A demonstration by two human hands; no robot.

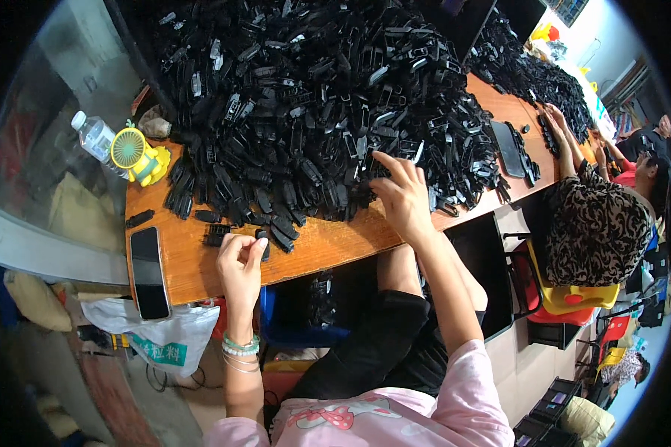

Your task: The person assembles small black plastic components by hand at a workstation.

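Note:
A big heap of small black plastic parts (313, 97), some like clips or buckle frames, covers most of the wooden table (335, 249). Near the front edge, my left hand (240, 262) pinches a small black plastic piece (262, 240) between thumb and fingers. Beside that hand lie a ribbed black part (215, 235) and several loose slim pieces (282, 232). My right hand (404, 200) is over the near rim of the heap, its fingers apart and bent, with nothing visible in them. Whether its fingertips touch any parts I cannot tell.
A phone (150, 272) lies at the table's left edge, below a yellow fan (130, 153) and a plastic bottle (95, 135). To the right, a dark phone-like slab (508, 149) rests near a co-worker's hand (553, 119) and a second heap (537, 74). A white sack (153, 343) hangs lower left.

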